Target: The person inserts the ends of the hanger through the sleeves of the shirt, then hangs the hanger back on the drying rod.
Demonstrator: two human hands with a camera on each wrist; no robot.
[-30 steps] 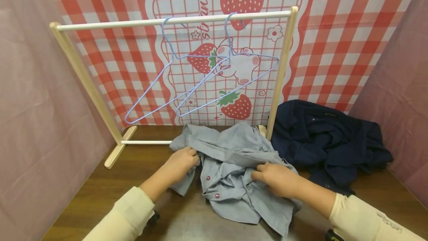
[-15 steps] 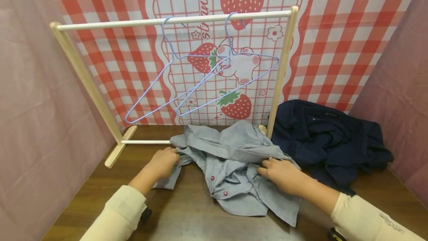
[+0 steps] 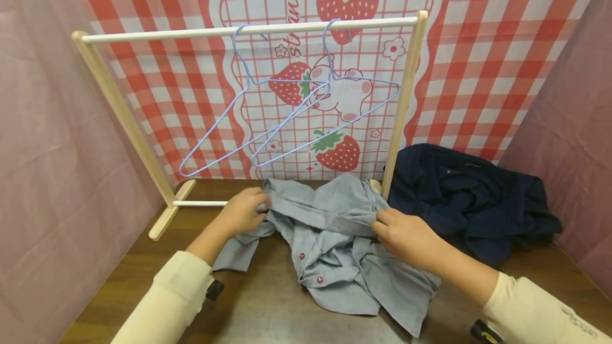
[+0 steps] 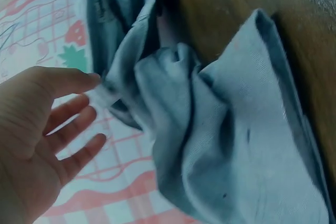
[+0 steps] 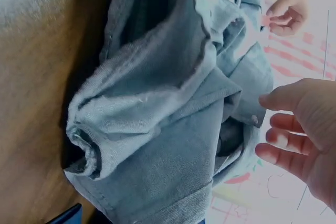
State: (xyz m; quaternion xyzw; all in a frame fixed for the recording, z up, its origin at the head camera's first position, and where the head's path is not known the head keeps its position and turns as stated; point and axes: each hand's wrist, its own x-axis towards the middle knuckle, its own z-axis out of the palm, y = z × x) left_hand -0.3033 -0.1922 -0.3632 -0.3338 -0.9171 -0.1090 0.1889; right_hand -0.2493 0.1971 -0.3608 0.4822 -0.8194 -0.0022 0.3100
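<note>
A crumpled grey button-up shirt (image 3: 330, 259) with dark red buttons lies on the table below the rack. My left hand (image 3: 245, 210) is at the left end of its folded band; in the left wrist view the thumb meets a blurred edge of cloth, the other fingers loosely bent. At the band's right end, my right hand (image 3: 404, 232) pinches the cloth between thumb and fingers, though the index finger is hidden in the right wrist view. One sleeve (image 3: 236, 254) spreads left below my left hand. Two blue wire hangers (image 3: 215, 123) hang from the rack's white rod (image 3: 191, 34).
The wooden rack's right post (image 3: 406, 105) rises just behind the shirt. A heaped dark navy garment (image 3: 468, 200) lies at the right. A red-checked strawberry cloth (image 3: 483, 68) covers the back, and pink curtains (image 3: 62, 147) stand at both sides. The table (image 3: 258, 301) is brown wood.
My left hand has moved left and then up from the shirt's front to the band's left end. My right hand has shifted slightly up. The left sleeve has spread further left.
</note>
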